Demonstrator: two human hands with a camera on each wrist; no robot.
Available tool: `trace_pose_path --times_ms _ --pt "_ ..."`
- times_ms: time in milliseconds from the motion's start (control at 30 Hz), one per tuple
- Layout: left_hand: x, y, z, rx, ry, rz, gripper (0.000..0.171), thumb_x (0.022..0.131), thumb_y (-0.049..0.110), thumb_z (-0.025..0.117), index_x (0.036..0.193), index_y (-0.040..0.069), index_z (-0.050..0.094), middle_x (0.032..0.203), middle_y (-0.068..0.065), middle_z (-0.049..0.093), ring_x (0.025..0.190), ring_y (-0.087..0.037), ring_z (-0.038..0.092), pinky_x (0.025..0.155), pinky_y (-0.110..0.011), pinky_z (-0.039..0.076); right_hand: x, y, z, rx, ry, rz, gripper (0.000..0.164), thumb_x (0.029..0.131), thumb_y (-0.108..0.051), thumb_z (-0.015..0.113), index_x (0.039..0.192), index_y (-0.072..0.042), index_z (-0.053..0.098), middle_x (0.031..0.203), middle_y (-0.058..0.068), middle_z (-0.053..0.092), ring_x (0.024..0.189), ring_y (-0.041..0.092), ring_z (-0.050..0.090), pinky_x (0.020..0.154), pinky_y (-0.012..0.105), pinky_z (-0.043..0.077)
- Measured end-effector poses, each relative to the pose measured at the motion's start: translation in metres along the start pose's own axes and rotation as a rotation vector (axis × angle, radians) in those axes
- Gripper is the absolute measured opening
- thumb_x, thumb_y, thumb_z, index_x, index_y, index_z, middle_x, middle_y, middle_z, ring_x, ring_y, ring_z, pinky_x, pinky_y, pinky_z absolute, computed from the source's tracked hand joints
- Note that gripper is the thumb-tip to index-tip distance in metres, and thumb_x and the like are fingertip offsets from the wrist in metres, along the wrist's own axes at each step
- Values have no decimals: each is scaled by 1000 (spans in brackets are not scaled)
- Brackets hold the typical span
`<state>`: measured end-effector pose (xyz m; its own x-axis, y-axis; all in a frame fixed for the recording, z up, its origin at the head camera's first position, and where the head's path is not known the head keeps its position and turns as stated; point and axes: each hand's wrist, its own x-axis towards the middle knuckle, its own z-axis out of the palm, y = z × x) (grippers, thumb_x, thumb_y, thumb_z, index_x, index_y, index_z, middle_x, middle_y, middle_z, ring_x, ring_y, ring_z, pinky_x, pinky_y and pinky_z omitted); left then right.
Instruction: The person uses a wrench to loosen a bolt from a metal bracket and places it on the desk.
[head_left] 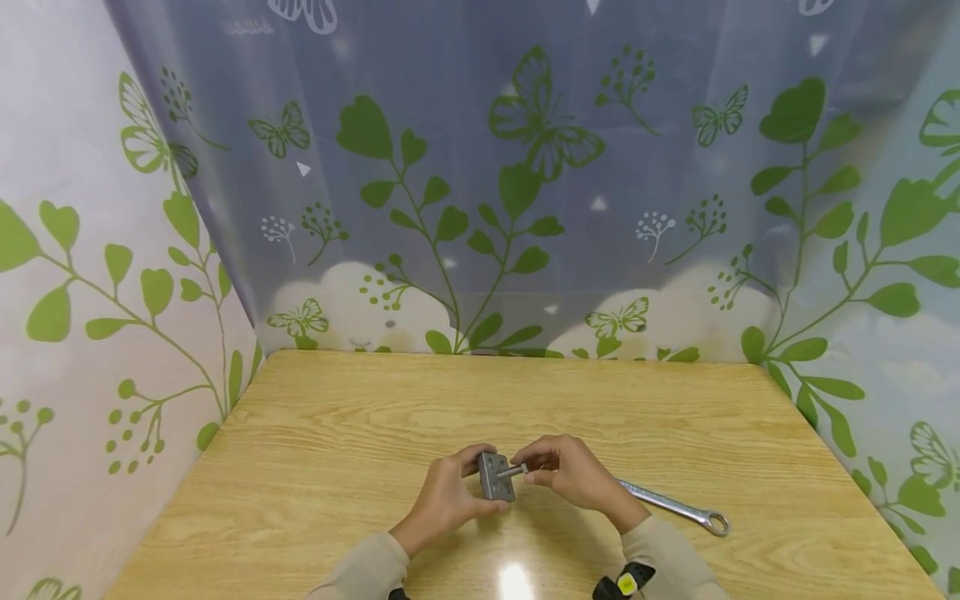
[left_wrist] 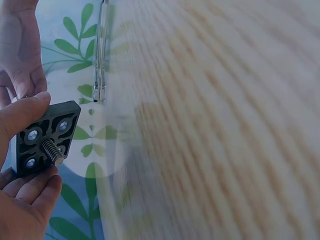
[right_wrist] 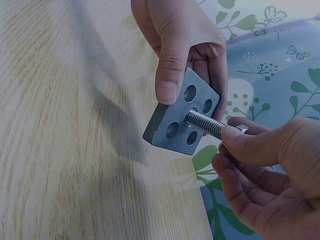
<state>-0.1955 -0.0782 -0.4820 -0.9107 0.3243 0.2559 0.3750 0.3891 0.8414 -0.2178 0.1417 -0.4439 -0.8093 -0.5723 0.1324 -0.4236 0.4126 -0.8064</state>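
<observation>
The left hand (head_left: 448, 493) curls round the edges of the square metal plate (head_left: 491, 488), above the counter (head_left: 337, 433). The right hand (head_left: 573, 475) pinches one end of the bolt (right_wrist: 205, 122), which goes through the plate's middle hole. It looks like a screwing step, in or out; another turn would need steady hands.

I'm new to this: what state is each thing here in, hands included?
Left hand: gripping the metal block by its edges.
Right hand: pinching the bolt's outer end.
Metal block: held, tilted.
Bolt: through the block's middle, protruding on both sides.
Wrench: lying unheld on the table.
</observation>
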Motion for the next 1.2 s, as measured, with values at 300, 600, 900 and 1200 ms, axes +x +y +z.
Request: trace_pose_path --times_ms 300,600,900,1200 --pt "0 -4 0 3 -18 -5 69 65 14 89 124 -3 57 119 -19 65 104 -32 66 87 -35 56 0 0 1 18 -59 56 30 89 -9 67 118 1 65 109 16 67 94 25 64 79 35 57" --pt "0 -5 -1 11 -16 12 69 66 12 89 125 -4 57 119 -19 65 105 -33 66 89 -37 55 0 -1 -1 84 -58 214 47 101 -35 48 96 7 69 78 12 69 71 21 65 64 33 56" --pt "1 -3 0 -2 -18 -4 68 66 11 88 125 -1 58 120 -21 64 105 -34 65 89 -39 55 3 0 0 59 -36 199 39 97 -33 56 90 3 70 71 6 66 64 16 61 59 34 55" --pt "2 -3 -1 13 -13 -11 69 65 11 89 125 -3 57 120 -20 64 105 -34 66 89 -38 55 3 3 -1 -1 -5 37 20 86 -2 69 106 -3 71 95 7 70 83 20 64 71 24 55"
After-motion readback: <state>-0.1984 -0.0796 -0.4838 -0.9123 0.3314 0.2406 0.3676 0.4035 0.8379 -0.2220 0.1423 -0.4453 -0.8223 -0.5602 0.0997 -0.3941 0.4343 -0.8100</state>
